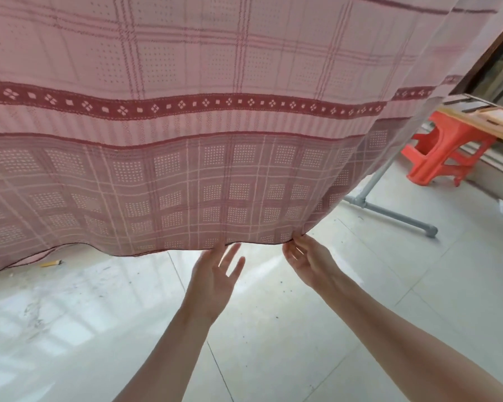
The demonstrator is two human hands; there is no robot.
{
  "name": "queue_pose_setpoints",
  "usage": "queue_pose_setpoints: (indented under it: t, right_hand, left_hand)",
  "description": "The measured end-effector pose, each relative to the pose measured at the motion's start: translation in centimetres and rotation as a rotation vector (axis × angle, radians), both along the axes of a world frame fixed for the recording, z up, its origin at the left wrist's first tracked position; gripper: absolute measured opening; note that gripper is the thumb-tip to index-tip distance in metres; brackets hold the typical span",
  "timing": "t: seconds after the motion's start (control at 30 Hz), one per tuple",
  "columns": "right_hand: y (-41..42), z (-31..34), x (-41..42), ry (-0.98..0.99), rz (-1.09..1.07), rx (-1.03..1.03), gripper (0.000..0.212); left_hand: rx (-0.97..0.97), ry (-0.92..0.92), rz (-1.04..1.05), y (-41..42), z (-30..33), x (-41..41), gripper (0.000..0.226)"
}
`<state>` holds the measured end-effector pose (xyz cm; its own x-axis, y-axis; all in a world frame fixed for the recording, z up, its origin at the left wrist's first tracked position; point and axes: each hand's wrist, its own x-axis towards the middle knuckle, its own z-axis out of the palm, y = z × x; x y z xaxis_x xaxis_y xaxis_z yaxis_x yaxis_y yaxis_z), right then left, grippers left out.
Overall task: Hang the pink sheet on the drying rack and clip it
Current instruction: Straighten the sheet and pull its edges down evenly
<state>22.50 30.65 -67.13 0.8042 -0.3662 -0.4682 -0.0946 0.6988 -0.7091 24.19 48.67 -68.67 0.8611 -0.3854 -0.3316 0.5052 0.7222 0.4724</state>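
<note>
Fingers of the left hand [215,274] spread beneath the pink sheet [169,117] hem, while the right hand [307,258], at three o'clock, pinches it.

One head-worn camera looks forward and down, close to the hanging pink sheet [186,117], floor [302,329] below.

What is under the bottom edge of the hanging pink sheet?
Under the pink sheet are pale floor tiles, a small yellow object and both hands. The sheet hides most of the grey rack.
</note>
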Motion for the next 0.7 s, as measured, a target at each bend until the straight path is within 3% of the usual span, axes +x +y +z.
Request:
queue_pose_setpoints:
  t: [0.13,0.3,0.37,0.43,0.6,0.7]
  right_hand:
    - [-1.9,-1.2,0.5,-0.053,0.134,0.013,0.008]
    - [-5.6,-2.2,1.2,-0.199,0.274,0.114,0.004]
    - [-7.7,-1.9,2.4,-0.253,0.296,0.205,0.015]
    - [-9.9,-1.1,4.0,-0.284,0.272,0.296,0.028]
    - [-16.5,0.5,7.7,-0.405,0.135,0.361,0.025]
    - [-20.7,1.1,8.6,-0.334,0.015,0.401,0.016]
  left_hand:
    - [0.26,-0.137,-0.099,-6.9,0.5,-0.2,0.01]
    - [0.311,-0.04,0.132,-12.8,0.3,-0.4,0.012]
    - [0.306,-0.025,0.222,-13.8,0.0,-0.1,0.012]
    - [0.301,-0.017,0.31,-14.2,-0.1,0.3,0.013]
    - [0.312,0.019,0.471,-13.9,-0.1,0.8,0.015]
    - [0.344,0.044,0.533,-14.3,-0.1,1.1,0.016]
